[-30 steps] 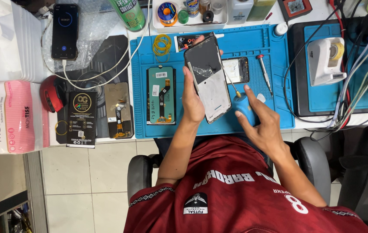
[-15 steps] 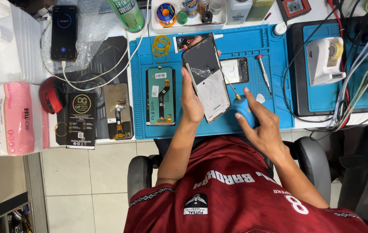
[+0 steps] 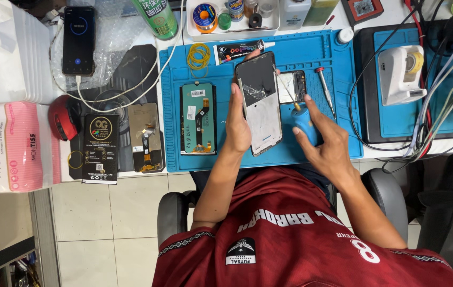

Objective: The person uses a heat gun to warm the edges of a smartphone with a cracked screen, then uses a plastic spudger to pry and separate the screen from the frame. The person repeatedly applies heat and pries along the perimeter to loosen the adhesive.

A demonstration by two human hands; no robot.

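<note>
Solder spool point(image 3: 205, 13) in white tray point(image 3: 237, 33)

Green spray can point(image 3: 157, 17), charging phone point(image 3: 78, 40) on bubble wrap, yellow rubber bands point(image 3: 199, 55) on blue mat point(image 3: 338, 143), white tape dispenser point(image 3: 399, 74), pink tissue pack point(image 3: 11, 146).

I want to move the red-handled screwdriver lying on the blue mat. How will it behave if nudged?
The red-handled screwdriver looks slim and round, so it would probably roll on the flat blue mat. Likely light and stiff.
</note>
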